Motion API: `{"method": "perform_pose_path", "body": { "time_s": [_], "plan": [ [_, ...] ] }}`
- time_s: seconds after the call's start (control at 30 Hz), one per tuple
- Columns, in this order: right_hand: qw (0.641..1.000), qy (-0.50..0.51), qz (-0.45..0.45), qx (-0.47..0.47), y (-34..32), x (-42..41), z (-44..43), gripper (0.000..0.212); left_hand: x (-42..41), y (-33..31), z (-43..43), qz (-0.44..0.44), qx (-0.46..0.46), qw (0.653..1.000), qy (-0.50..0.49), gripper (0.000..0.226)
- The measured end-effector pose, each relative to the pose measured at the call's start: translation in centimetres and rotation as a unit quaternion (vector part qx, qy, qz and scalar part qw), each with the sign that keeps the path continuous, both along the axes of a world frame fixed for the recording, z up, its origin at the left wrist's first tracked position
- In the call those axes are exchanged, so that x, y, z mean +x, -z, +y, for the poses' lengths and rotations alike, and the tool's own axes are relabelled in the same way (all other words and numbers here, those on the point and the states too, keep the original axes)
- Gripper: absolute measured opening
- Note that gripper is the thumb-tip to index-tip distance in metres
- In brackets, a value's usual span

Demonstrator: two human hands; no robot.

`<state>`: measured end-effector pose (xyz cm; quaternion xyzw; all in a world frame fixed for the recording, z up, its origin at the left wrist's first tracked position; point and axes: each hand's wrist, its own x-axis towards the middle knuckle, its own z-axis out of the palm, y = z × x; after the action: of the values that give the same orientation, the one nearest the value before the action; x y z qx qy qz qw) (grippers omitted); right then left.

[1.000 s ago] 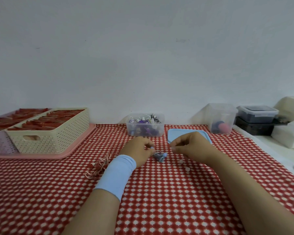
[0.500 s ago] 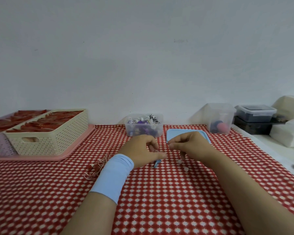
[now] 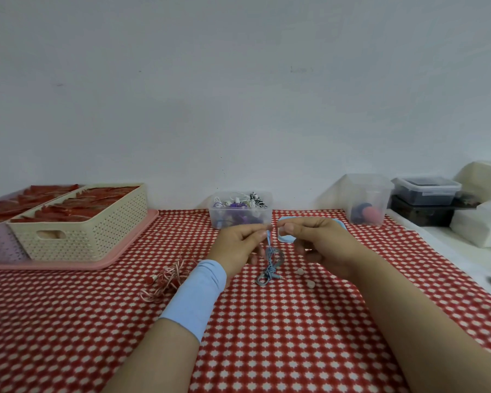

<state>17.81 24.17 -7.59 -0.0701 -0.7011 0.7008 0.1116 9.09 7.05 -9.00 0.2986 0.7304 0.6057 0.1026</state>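
Your left hand (image 3: 238, 246) pinched the top of the blue earphone cord (image 3: 271, 260), and its tangle hung down to the bench (image 3: 267, 336). Your right hand (image 3: 321, 245) sat just beside it, fingertips pressed together. Was it holding anything? Couldn't tell. Two pale ear tips (image 3: 300, 270) lay below it, and a red-and-white cord (image 3: 165, 276) lay left of your wrist.

We wear a pale blue stretchy band (image 3: 194, 296) snug around our left wrist; both forearms and hands are bare
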Motion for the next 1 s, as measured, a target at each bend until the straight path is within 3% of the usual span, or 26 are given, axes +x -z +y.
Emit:
{"method": "perform_pose_path", "body": {
  "time_s": [0.13, 0.27, 0.47, 0.7, 0.87, 1.0],
  "plan": [
    [1.000, -0.029, -0.001, 0.004, 0.08, 0.03, -0.09, 0.016, 0.21, 0.41, 0.56, -0.084, 0.061, 0.993, 0.061, 0.022],
    [1.000, -0.028, 0.001, 0.004, 0.06, 0.05, -0.09, 0.018, 0.21, 0.56, 0.86, -0.135, 0.100, 0.984, 0.062, 0.016],
    [0.999, -0.032, -0.001, 0.027, -0.06, 0.28, -0.54, 0.020, 0.43, 0.80, 1.19, -0.147, 0.102, 0.983, 0.040, 0.016],
    [1.000, -0.011, 0.001, 0.011, 0.14, 0.07, -0.57, 0.018, 0.20, 0.86, 1.00, -0.078, 0.082, 0.993, -0.009, 0.026],
    [1.000, -0.015, 0.001, 0.020, 0.13, 0.08, -0.66, 0.018, 0.57, 0.36, 0.96, -0.208, 0.151, 0.963, 0.081, 0.028],
    [1.000, -0.015, 0.007, 0.011, 0.14, 0.04, -0.65, 0.018, 0.48, 0.56, 0.74, -0.132, 0.107, 0.983, 0.075, 0.028]
  ]
}}
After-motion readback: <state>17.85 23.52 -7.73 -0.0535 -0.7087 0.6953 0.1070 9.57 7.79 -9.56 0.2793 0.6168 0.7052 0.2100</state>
